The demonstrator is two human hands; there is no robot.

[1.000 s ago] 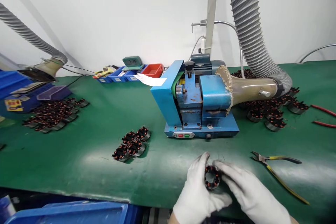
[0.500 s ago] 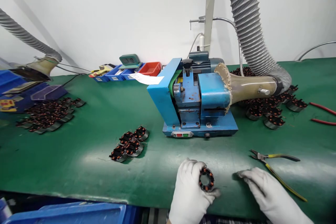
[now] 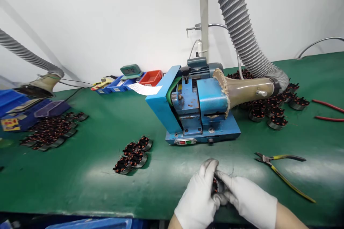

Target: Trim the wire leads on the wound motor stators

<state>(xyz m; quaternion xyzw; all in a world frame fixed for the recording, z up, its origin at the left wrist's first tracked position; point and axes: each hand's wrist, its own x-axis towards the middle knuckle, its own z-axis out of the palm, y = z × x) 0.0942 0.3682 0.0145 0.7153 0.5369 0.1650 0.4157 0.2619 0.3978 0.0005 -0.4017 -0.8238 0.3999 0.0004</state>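
Note:
Near the front of the bench, my gloved left hand (image 3: 197,196) is closed around a ring-shaped motor stator (image 3: 215,185) with copper windings. My gloved right hand (image 3: 243,195) meets it from the right, its fingers pinched on the stator's edge and thumb close to the left thumb. Both hands cover much of the part. A thin wire seems to stick up by the right fingers. Diagonal cutters (image 3: 271,161) with yellow-and-black handles lie to the right, jaws spread. Left of my hands sits a small group of several stators (image 3: 133,155).
A blue belt machine (image 3: 193,114) stands behind my hands, joined to a grey duct hose (image 3: 239,25). More stators pile up right (image 3: 276,121) and far left (image 3: 53,132). Red-handled pliers (image 3: 328,105) lie at the right edge; small bins (image 3: 150,78) line the back.
My right hand has moved left from beside the cutters and taken hold of the stator in my left hand. The stator has turned and is now mostly covered. The view has shifted slightly.

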